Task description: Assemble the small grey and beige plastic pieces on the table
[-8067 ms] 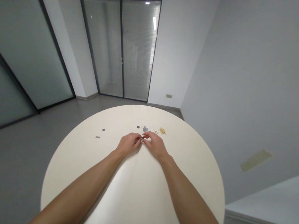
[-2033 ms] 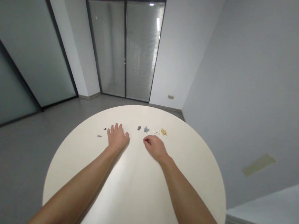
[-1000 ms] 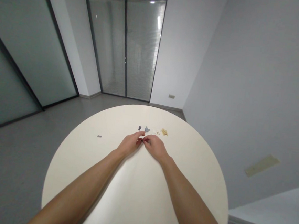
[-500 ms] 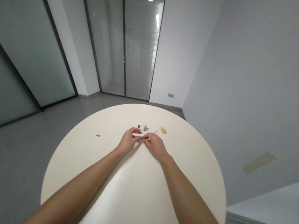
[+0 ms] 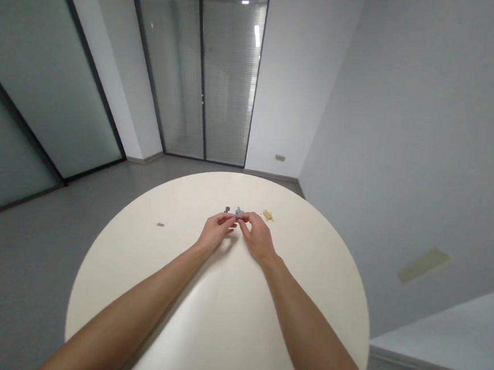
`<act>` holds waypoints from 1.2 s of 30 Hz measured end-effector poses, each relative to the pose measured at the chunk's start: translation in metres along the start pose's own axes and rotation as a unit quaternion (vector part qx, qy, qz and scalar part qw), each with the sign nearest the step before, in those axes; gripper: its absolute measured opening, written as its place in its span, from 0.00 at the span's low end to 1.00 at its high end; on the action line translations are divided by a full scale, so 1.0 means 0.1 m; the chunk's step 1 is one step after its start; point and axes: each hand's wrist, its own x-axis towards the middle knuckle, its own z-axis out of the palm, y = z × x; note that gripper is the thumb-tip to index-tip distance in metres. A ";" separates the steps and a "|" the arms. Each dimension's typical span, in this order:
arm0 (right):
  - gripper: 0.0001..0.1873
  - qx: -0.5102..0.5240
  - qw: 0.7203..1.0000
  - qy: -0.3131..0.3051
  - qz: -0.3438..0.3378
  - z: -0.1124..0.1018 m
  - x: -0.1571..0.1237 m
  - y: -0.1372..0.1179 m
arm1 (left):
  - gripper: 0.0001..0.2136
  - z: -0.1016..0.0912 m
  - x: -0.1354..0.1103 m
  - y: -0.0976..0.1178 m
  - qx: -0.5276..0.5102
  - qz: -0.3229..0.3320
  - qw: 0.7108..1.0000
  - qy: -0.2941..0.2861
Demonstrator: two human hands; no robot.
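My left hand and my right hand meet over the middle of the table, fingertips almost touching. Both are closed in a pinch around a small dark piece, too small and too covered by the fingers to name. Just beyond the fingertips lies a little heap of grey-blue pieces. To its left are a few dark blue pieces. A heap of yellow pieces sits to the right, past my right hand, which hides the spot between the heaps.
The round cream table fills the lower middle. A flat grey piece lies alone on its left side. Behind stand glass doors with dark frames, and a grey wall rises on the right.
Both hands have risen slightly from the tabletop and closed in around the small dark piece. My right hand now covers the white pieces seen before. The view has shifted slightly.
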 end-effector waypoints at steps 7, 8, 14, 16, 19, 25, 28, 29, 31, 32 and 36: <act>0.10 -0.008 1.000 -0.011 -0.006 0.01 -0.02 0.01 | 0.16 0.02 0.02 -0.03 0.019 0.008 1.000 0.007; 0.11 -0.009 1.000 -0.013 -0.009 0.01 -0.02 0.01 | 0.17 0.02 0.01 -0.03 0.019 0.005 1.000 0.001; 0.15 -0.017 0.999 -0.021 -0.035 0.00 -0.02 0.00 | 0.19 0.03 0.01 -0.04 0.031 0.001 0.999 -0.018; 0.15 -0.023 0.999 -0.024 -0.040 -0.01 -0.01 0.00 | 0.19 0.02 0.02 -0.06 0.036 0.005 0.999 -0.013; 0.14 -0.029 0.999 -0.024 -0.037 -0.02 -0.01 0.00 | 0.19 0.02 0.03 -0.07 0.044 0.010 0.999 -0.010; 0.13 -0.034 0.999 -0.026 -0.028 -0.03 0.00 0.00 | 0.19 0.02 0.01 -0.05 0.055 0.009 0.998 -0.009; 0.12 -0.041 0.998 -0.030 -0.031 -0.04 0.00 -0.02 | 0.18 0.02 0.00 -0.04 0.058 0.002 0.998 -0.005; 0.12 -0.043 0.998 -0.030 -0.031 -0.04 0.00 -0.02 | 0.18 0.02 0.00 -0.04 0.058 0.001 0.998 -0.006; 0.12 -0.047 0.998 -0.026 -0.029 -0.04 -0.01 -0.02 | 0.18 0.03 0.00 -0.04 0.060 0.004 0.998 -0.010; 0.12 -0.048 0.998 -0.023 -0.026 -0.04 -0.01 -0.01 | 0.19 0.03 0.00 -0.04 0.062 0.008 0.998 -0.011; 0.13 -0.053 0.998 -0.018 -0.017 -0.03 -0.01 0.00 | 0.19 0.04 0.00 -0.04 0.080 0.025 0.996 0.000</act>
